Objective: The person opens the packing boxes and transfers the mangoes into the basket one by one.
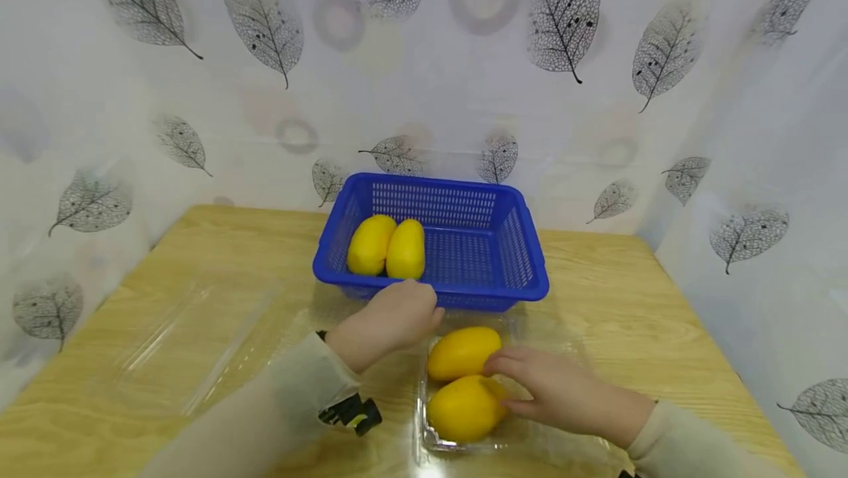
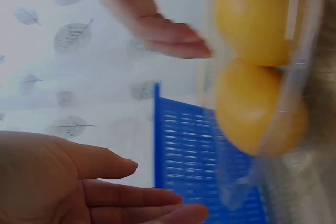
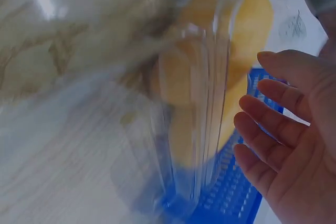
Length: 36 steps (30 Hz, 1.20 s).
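Two yellow mangoes, an upper one (image 1: 464, 353) and a lower one (image 1: 466, 409), lie side by side in a clear plastic box (image 1: 422, 426) near the table's front. My right hand (image 1: 556, 389) is at their right side, thumb and fingers spread; the right wrist view shows no grip on either fruit. In the left wrist view my left hand (image 2: 105, 184) has loosely extended fingers and holds nothing. From the head view, that left hand (image 1: 394, 320) hovers by the front wall of a blue basket (image 1: 477, 301), its fingers mostly hidden.
Inside the basket, two more mangoes (image 1: 387, 248) lean together at the left end. A second clear plastic container (image 1: 199, 345) lies on the wooden table (image 1: 616, 286) at left. Behind everything hangs a leaf-patterned sheet (image 1: 424, 65).
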Motion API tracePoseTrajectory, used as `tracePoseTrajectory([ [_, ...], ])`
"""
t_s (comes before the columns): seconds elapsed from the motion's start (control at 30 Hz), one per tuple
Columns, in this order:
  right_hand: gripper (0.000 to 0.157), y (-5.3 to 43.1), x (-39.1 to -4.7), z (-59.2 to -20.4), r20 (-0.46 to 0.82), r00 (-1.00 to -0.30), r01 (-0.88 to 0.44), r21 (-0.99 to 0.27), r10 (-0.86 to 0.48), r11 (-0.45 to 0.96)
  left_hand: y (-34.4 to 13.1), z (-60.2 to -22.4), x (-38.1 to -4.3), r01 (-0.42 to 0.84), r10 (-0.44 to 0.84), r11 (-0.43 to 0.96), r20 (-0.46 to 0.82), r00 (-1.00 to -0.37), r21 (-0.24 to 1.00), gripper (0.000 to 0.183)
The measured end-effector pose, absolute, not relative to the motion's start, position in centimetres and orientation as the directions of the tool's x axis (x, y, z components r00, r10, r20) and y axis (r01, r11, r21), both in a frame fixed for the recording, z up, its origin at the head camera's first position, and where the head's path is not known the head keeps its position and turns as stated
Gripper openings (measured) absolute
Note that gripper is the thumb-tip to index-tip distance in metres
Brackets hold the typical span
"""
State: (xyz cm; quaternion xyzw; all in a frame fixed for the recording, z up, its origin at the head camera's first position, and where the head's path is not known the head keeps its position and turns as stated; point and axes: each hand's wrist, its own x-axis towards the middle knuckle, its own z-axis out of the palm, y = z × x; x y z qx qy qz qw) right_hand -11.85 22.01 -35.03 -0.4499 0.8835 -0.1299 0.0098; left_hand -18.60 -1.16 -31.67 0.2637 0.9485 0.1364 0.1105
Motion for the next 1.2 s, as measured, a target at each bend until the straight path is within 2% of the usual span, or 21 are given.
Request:
tracePoseTrajectory([
  [0.17,0.051,20.8,-11.6,-35.7,0.147,-0.511,-0.857,-0.169,-0.847,0.487,-1.8,-28.8,-18.3,0.463,0.544,0.785,-0.101,-0.833,0.412,0.030],
  [0.27,0.062,20.4,-11.6,-36.0,0.153,-0.502,-0.864,-0.144,-0.852,0.483,-2.7,-27.3,-18.3,0.452,0.529,0.771,-0.056,-0.847,0.448,0.025],
  [0.37,0.069,20.1,-11.6,-36.4,0.134,-0.492,-0.869,-0.144,-0.860,0.474,-3.9,-26.3,-18.4,0.427,0.496,0.774,-0.029,-0.868,0.467,0.031],
  [0.53,0.073,19.8,-11.5,-37.3,0.094,-0.495,-0.865,-0.152,-0.864,0.479,-6.2,-25.7,-18.8,0.389,0.450,0.795,-0.023,-0.893,0.465,0.041],
  [0.73,0.075,19.6,-11.5,-37.5,0.052,-0.516,-0.847,-0.181,-0.855,0.500,-9.0,-27.2,-20.3,0.382,0.421,0.847,-0.028,-0.907,0.371,0.053],
  [0.97,0.076,19.4,-11.5,-37.6,0.079,-0.507,-0.853,-0.188,-0.858,0.487,-12.3,-31.7,-22.9,0.293,0.323,0.924,-0.089,-0.942,0.244,0.090],
  [1.2,0.079,19.2,-11.5,-37.7,0.078,-0.505,-0.855,-0.181,-0.860,0.486,-13.9,-34.0,-24.0,0.237,0.284,0.937,-0.163,-0.945,0.257,0.109],
])
